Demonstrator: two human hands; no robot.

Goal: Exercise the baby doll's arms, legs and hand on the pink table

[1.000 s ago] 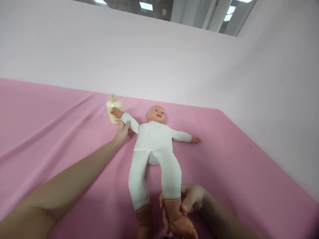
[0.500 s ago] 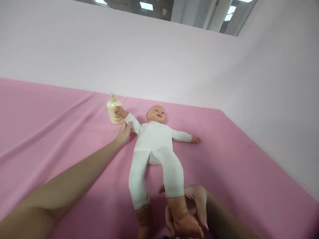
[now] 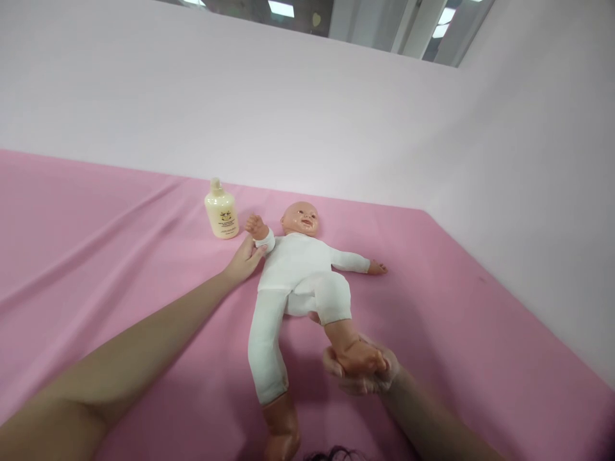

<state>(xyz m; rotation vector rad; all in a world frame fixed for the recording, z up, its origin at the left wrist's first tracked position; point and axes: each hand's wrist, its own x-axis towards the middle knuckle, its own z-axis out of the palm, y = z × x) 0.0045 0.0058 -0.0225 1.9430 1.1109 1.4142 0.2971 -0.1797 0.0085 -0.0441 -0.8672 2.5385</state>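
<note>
White-clad baby doll (image 3: 298, 259), centre frame: left fingers (image 3: 258, 255) grip its arm (image 3: 268, 240) (pale-yellow bottle (image 3: 221, 216) nearby!), right fingers (image 3: 332, 362), lower right, clasp its foot (image 3: 361, 358).

It looks like a small partitioned bay inside a larger indoor room: plain white walls (image 3: 192, 109) meet in a corner right of centre, and past their upper edge, along the top of the frame, bright rectangular ceiling lights (image 3: 281, 9) show. Pink cloth (image 3: 120, 218) spreads below. Whether home or office, I cannot tell.
</note>
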